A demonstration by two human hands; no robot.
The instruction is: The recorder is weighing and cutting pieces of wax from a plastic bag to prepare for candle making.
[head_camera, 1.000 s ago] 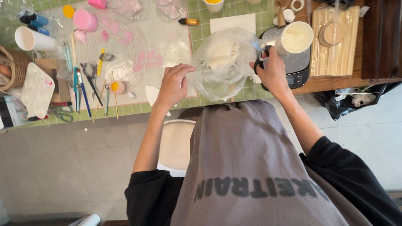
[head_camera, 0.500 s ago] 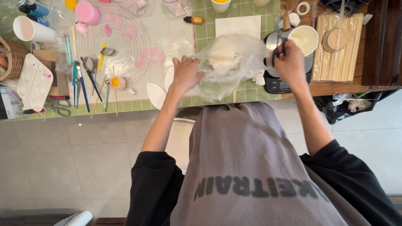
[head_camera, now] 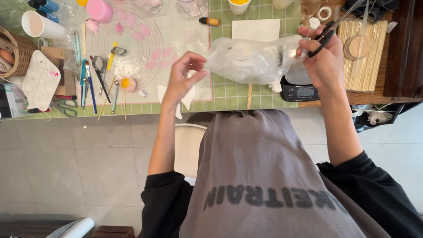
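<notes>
Green gridded cutting mat (head_camera: pixel 229 94) is being used as the work surface, its near edge running just below both hands, with grey tiled floor (head_camera: pixel 79 150) lying open beyond that edge.

Item 1: one clear plastic bag (head_camera: pixel 251 59), crumpled, with pale material inside. It is being held stretched in the air between the two hands, above the mat.

Item 2: left hand (head_camera: pixel 183 79). One end of the bag is being pinched between its thumb and fingertips (head_camera: pixel 199 66); the other fingers are being kept loosely curled.

Item 3: right hand (head_camera: pixel 324 59). One pair of black-handled scissors (head_camera: pixel 328 33) is being gripped with the fingers through the loops, blades pointing up and away; the other end of the bag is being touched here, though the exact hold cannot be told.

Item 4: one black kitchen scale (head_camera: pixel 299 90), sitting directly below the right fingers.

Item 5: one clear round-lined rolling mat (head_camera: pixel 145 44) with pink petal shapes, lying outward of the left fingers.

Item 6: a row of brushes and modelling tools (head_camera: pixel 90 83), too closely packed to count, well outside the left fingers.

Item 7: one white cup (head_camera: pixel 42 26), one woven basket (head_camera: pixel 17 55), one white palette (head_camera: pixel 39 79), crowding the far left edge.

Item 8: one bamboo mat (head_camera: pixel 365 57), just beyond the right fingers.
</notes>
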